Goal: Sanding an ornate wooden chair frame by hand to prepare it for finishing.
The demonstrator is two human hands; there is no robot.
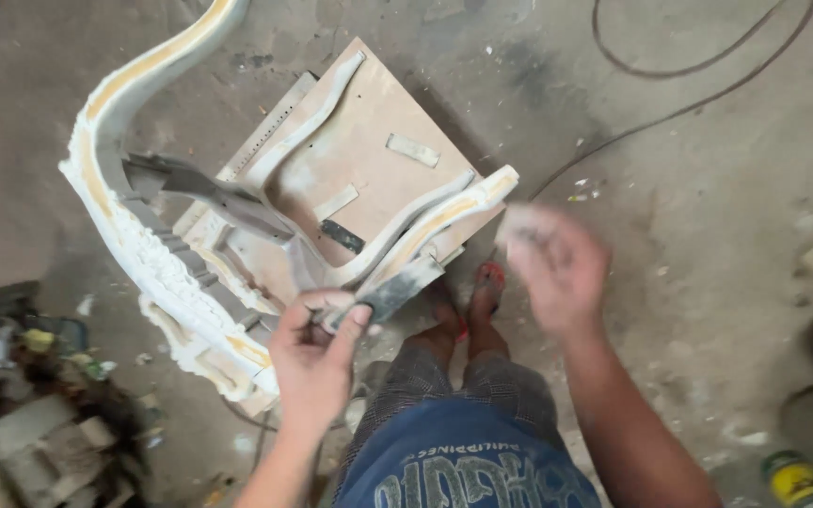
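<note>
1. The left hand (312, 362) is curled shut round the handle of a putty knife (390, 292). The blade points up and right, its tip just touching the near rail of the carved chair frame (157, 259), which lies tipped over a plywood board (359, 150) on the dusty floor (708, 188).
2. The right hand (552, 268) is blurred, hanging just right of the rail end. Its fingers look loosely bent around something pale, maybe filler or a rag, but I honestly can't tell.
3. If it were me, I'd keep that blade low and flat to the rail, so it skims rather than digs.
4. Watch the bare feet (468, 306), they're right under the rail end.
5. A cable (698, 71) loops on the far floor, well clear.
</note>
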